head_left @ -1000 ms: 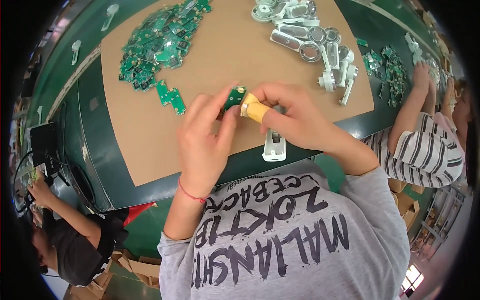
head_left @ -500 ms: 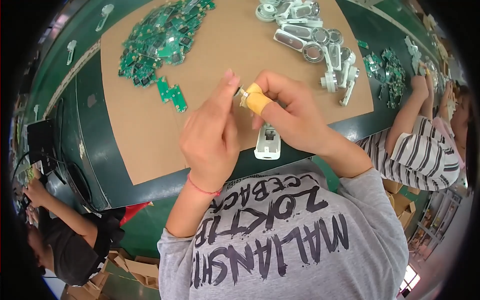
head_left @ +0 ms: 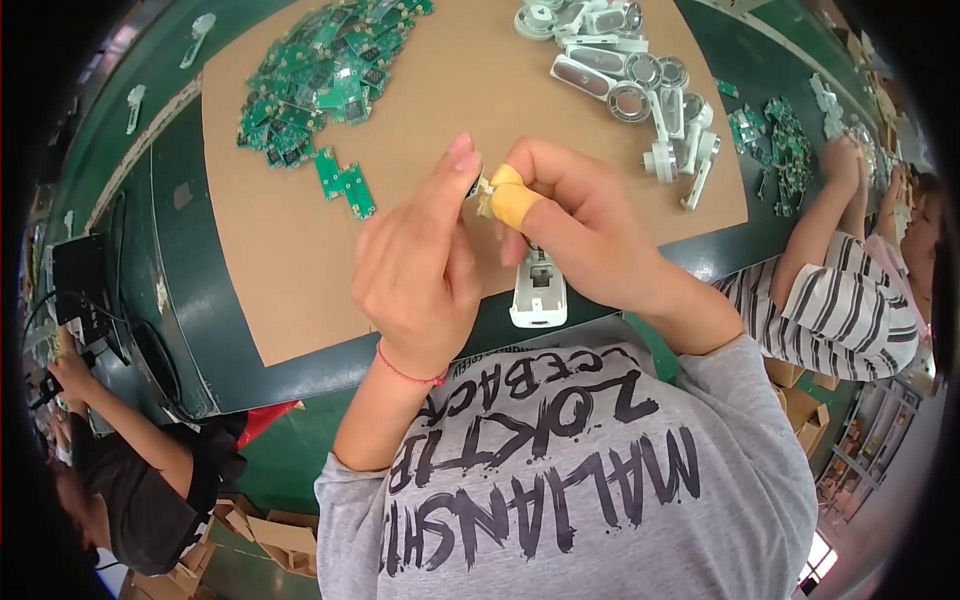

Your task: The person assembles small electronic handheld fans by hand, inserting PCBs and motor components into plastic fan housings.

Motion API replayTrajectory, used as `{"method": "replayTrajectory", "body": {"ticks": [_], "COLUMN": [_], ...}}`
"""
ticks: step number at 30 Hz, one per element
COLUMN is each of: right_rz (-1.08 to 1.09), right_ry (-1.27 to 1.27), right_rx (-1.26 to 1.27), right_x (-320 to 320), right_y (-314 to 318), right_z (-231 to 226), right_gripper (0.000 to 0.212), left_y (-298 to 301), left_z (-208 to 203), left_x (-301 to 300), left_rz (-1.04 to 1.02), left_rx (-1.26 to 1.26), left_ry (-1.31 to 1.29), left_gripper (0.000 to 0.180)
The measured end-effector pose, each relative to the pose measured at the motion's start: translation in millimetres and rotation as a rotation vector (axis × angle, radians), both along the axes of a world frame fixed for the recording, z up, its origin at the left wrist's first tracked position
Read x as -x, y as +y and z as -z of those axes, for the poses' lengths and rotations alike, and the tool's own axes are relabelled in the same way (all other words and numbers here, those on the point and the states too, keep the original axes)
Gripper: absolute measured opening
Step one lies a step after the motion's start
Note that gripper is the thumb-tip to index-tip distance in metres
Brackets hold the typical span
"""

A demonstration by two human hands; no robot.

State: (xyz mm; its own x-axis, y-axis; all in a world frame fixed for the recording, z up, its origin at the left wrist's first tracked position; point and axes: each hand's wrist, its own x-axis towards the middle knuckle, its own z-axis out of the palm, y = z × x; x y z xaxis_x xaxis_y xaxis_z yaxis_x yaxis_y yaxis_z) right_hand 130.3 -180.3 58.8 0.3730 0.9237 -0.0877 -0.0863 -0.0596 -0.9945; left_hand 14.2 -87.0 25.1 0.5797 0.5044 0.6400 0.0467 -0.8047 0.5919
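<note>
My left hand point(head_left: 418, 265) is closed, its thumb and fingers pinching a small green circuit board point(head_left: 474, 187) seen nearly edge-on. Yellow covers wrap the thumb and index finger of my right hand point(head_left: 575, 225), which is closed beside the board. A tiny pale part point(head_left: 486, 187) shows at those covered fingertips, touching or almost touching the board. From beneath my right hand sticks out an open white fan housing point(head_left: 539, 300), hollow side up; its upper part is hidden by the hand.
Brown cardboard point(head_left: 300, 300) covers the green table. A heap of green circuit boards point(head_left: 330, 70) lies at the far left, two boards point(head_left: 345, 185) nearer. White handheld fans point(head_left: 630, 100) are piled at the far right. Co-workers sit left point(head_left: 140, 470) and right point(head_left: 850, 300).
The white housing has tipped slightly toward me and shows a little more. Both hands stay together in nearly the same place, with small finger shifts.
</note>
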Motion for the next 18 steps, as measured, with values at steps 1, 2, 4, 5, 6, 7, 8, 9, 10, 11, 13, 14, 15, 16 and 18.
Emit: {"method": "replayTrajectory", "body": {"ticks": [1, 2, 4, 5, 6, 7, 8, 9, 10, 11, 13, 14, 15, 16, 18], "right_rz": [-0.012, -0.014, -0.027, -0.026, -0.028, -0.03, -0.03, -0.034, -0.038, -0.04, -0.034, -0.032, -0.05, -0.069, -0.094], "right_ry": [0.002, 0.004, 0.257, 0.256, 0.27, 0.283, 0.283, 0.233, 0.182, 0.185, 0.158, 0.159, 0.138, 0.117, 0.148], "right_rx": [0.004, 0.005, -0.034, -0.034, -0.061, -0.089, -0.089, -0.075, -0.062, -0.06, -0.081, -0.078, -0.046, -0.014, -0.002], "right_x": [0.6, 1.9, 4.5, 5.6, 6.7, 7.3, 6.4, 4.2, 2.5, 1.7, 0.5, -1.0, -2.6, -3.9, -5.5], "right_y": [-0.1, 0.0, -0.3, -0.8, -1.1, -1.1, -1.2, -1.8, -1.8, -0.9, 0.4, -0.3, -1.6, -2.4, -2.2], "right_z": [-2.3, -4.0, -7.0, -7.3, -7.2, -7.1, -7.2, -7.2, -7.1, -7.0, -7.2, -5.8, -4.1, -3.0, -6.4], "right_gripper": [0.009, 0.009, 0.009, 0.009, 0.009, 0.009, 0.009, 0.008, 0.008, 0.008, 0.007, 0.007, 0.007, 0.007, 0.009], "left_y": [0.2, -0.8, -4.2, -5.8, -7.1, -7.6, -6.4, -4.8, -4.1, -4.9, -7.0, -6.8, -5.9, -4.8, -2.8], "left_z": [-1.3, -2.1, -3.6, -2.3, 0.4, 2.0, 0.6, -1.7, -3.2, -3.7, -4.1, -2.2, 0.3, 1.9, 3.4], "left_x": [0.8, 1.4, -0.2, -2.6, -5.6, -7.0, -5.3, -2.2, -0.4, -0.6, -2.1, -2.3, -2.3, -2.2, -2.4], "left_rz": [-0.011, -0.013, -0.044, -0.043, -0.029, -0.015, -0.015, -0.004, 0.007, 0.006, 0.015, 0.017, 0.013, 0.009, 0.02], "left_rx": [-0.051, -0.05, -0.035, -0.034, -0.001, 0.032, 0.032, 0.01, -0.011, -0.009, 0.056, 0.059, 0.023, -0.013, -0.015], "left_ry": [0.011, 0.012, -0.017, -0.017, -0.104, -0.19, -0.19, -0.122, -0.055, -0.052, -0.039, -0.037, -0.025, -0.011, -0.005], "left_gripper": [0.039, 0.039, 0.039, 0.039, 0.039, 0.04, 0.04, 0.04, 0.041, 0.041, 0.043, 0.043, 0.043, 0.044, 0.044]}}
